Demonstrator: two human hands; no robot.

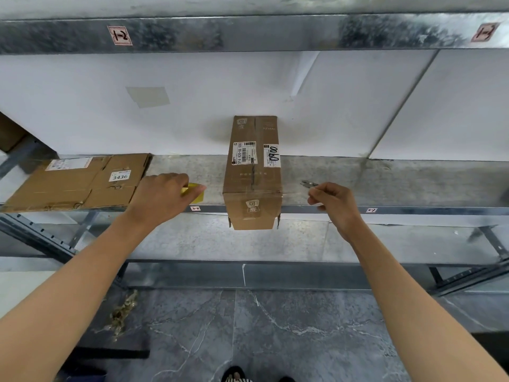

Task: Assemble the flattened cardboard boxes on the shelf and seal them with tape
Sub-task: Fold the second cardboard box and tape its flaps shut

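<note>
Your left hand (162,194) curls round a yellow tape dispenser (197,192), mostly hidden, left of the box (253,172) on the shelf (385,186). Your right hand (333,201) pinches clear tape (293,193) stretched from the box's right.

metal shelf (385,186), assembled box (252,172) overhanging its edge, flattened boxes (74,183) left
</note>
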